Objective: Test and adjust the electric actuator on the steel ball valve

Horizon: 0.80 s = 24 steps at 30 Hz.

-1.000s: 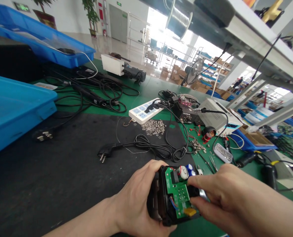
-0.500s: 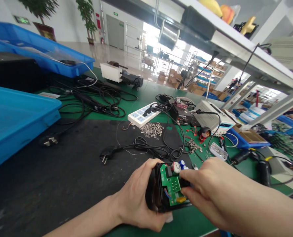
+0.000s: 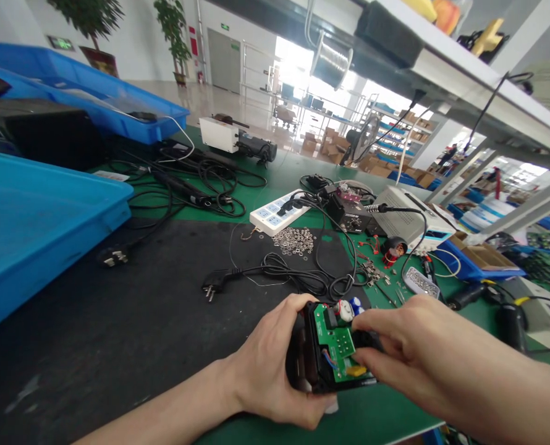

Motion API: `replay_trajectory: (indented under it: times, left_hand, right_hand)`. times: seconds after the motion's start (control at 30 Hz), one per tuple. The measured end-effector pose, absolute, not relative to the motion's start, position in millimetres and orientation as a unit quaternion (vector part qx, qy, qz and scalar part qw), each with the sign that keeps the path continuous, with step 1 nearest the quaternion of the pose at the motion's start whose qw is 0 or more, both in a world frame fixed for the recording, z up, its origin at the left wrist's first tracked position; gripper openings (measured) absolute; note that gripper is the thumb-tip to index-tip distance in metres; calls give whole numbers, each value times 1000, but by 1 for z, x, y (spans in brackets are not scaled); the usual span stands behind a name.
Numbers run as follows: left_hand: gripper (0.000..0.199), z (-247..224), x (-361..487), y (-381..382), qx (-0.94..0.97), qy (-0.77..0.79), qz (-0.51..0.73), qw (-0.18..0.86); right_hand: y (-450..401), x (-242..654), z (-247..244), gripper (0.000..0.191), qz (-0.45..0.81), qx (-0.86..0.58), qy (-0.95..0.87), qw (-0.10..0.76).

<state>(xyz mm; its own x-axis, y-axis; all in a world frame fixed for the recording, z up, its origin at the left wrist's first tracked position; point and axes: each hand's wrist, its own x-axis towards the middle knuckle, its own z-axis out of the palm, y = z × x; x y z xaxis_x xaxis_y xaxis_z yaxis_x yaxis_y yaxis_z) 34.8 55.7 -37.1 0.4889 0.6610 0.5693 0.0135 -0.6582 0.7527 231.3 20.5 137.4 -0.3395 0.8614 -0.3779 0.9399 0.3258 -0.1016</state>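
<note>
My left hand [image 3: 272, 361] is wrapped around a black plastic housing [image 3: 308, 361] from the left, its thumb beneath. Inside the open housing lies a green circuit board [image 3: 342, 341] with blue capacitors [image 3: 355, 304], a yellow component [image 3: 356, 371] and thin coloured wires. The thumb and index finger of my right hand [image 3: 409, 337] close in a pinch at the board's right side, around a dark part [image 3: 366, 339] that is mostly hidden. A black power plug [image 3: 214, 283] and its coiled cord lie just beyond the housing.
A white power strip [image 3: 277, 213] stands behind a pile of small metal rings [image 3: 294, 241]. At right are a soldering station [image 3: 349, 213], a beige instrument [image 3: 407, 213] and a tray of small parts [image 3: 421, 282]. Blue bins [image 3: 57, 247] flank the left. A shelf [image 3: 479, 74] overhangs the bench.
The view has turned slightly, so the whole scene sits a little further right. Both hands keep the same hold on the housing and the board.
</note>
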Motion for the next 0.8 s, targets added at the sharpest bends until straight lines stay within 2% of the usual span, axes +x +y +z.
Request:
replay_trajectory:
  times: [0.67, 0.73, 0.8]
  left_hand:
    - [102, -35, 31, 53, 780, 231, 430, 391]
    - [102, -32, 29, 52, 776, 234, 424, 404]
    - [99, -29, 27, 53, 775, 235, 418, 412]
  right_hand:
    - [2, 244, 120, 15, -150, 564, 811, 38]
    - [-6, 255, 115, 26, -144, 549, 823, -18]
    - [-14, 269, 103, 48, -121, 559, 814, -101]
